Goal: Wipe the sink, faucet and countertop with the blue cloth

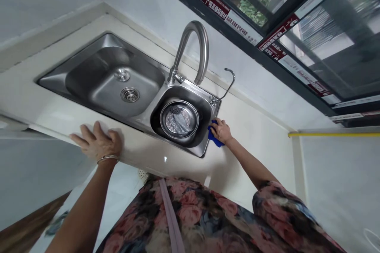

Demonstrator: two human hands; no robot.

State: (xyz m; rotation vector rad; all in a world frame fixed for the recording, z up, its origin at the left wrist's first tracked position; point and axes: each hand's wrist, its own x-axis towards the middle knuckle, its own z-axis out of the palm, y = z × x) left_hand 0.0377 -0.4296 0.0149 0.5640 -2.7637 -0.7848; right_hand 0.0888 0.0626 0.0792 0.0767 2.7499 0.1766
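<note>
My left hand rests with spread fingers on the front edge of the pale countertop, and a bracelet circles its wrist. In my right hand is a bunched blue cloth, pressed down at the right rim of the steel double sink. The fingers curl over the cloth and cover part of it. A round perforated strainer basket sits in the smaller right bowl, with something crumpled, grey and shiny inside it.
Behind the sink rises a curved steel faucet. A thin bent spout stands at the sink's right back corner. The larger left bowl shows a drain. A dark-framed window and a yellow pipe run along the walls.
</note>
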